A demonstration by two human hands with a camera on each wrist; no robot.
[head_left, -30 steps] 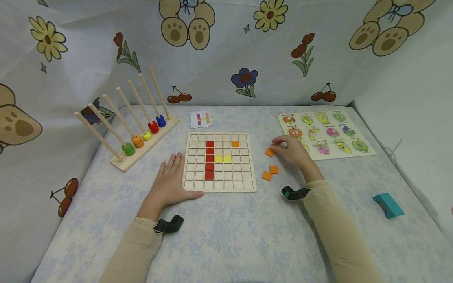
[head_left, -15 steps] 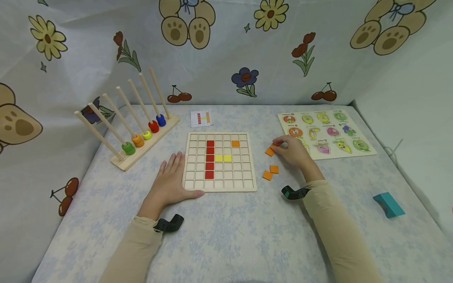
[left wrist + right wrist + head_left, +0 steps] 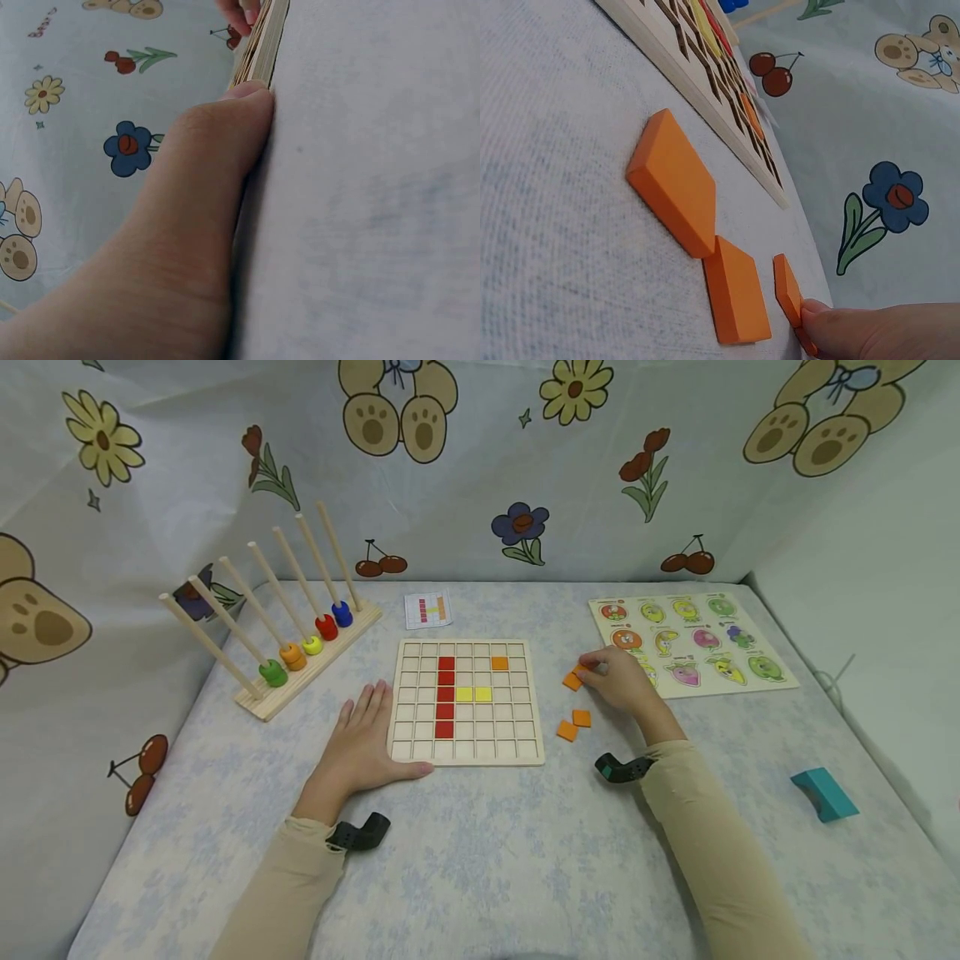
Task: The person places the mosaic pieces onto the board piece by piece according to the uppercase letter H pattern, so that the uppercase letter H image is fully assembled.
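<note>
- Fingers of the right hand [image 3: 618, 683] are curled to the thumb, and an orange square tile [image 3: 577, 668] appears to be pinched at its edge, beyond the grid board's right edge; another orange tile [image 3: 786, 291] is overlapped or touched by it.
- Two more tiles [image 3: 675, 184] lie corner to corner, nearer the table's near edge.
- Best, it is judged, that one tile alone be gripped by opposite edges, kept level and squared to its cell.
- The grid board [image 3: 501, 752] is steadied by the left hand [image 3: 358, 752], spread straight, thumb along the near edge.
- A pattern card [image 3: 428, 610] is set near the table's far edge.
- On the fruit puzzle board [image 3: 697, 643], at the far right corner, labels are too small to be read; no brand can be made out.
</note>
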